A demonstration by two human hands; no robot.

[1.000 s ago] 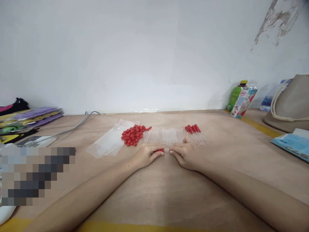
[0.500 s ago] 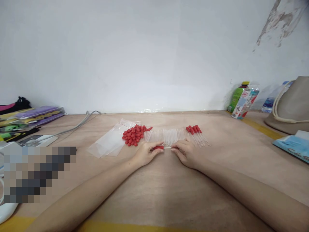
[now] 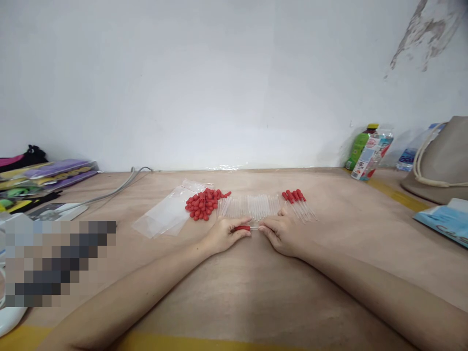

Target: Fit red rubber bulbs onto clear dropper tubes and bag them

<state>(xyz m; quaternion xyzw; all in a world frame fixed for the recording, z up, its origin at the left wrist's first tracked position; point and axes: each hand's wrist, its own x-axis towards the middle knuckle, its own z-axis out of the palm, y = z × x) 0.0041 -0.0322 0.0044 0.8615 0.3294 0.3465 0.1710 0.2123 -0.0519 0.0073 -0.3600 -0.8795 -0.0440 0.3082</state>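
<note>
Between thumb and fingers, my left hand (image 3: 228, 234) pinches a red rubber dropper bulb (image 3: 243, 228) lying sideways. My right hand (image 3: 281, 233) grips a thin clear dropper tube (image 3: 255, 228), most of it hidden by the fingers. The tube's end meets the bulb's mouth; how deep it sits inside I cannot tell. Just beyond my hands lies a row of clear tubes (image 3: 258, 207). A heap of red bulbs (image 3: 201, 204) is past my left hand. Several droppers with red bulbs fitted (image 3: 298, 202) lie side by side beyond my right hand.
Clear plastic bags (image 3: 161, 212) lie left of the heap. A grey cable (image 3: 117, 187) and packaged items (image 3: 62, 170) are farther left. At the right stand a green bottle (image 3: 358, 148), a carton (image 3: 372, 158) and a beige bag (image 3: 442, 161), with a blue packet (image 3: 444, 220) nearer.
Both hands have shifted slightly toward me. The gap between them is a little narrower, and less of the tube shows between the bulb and my right fingers.
</note>
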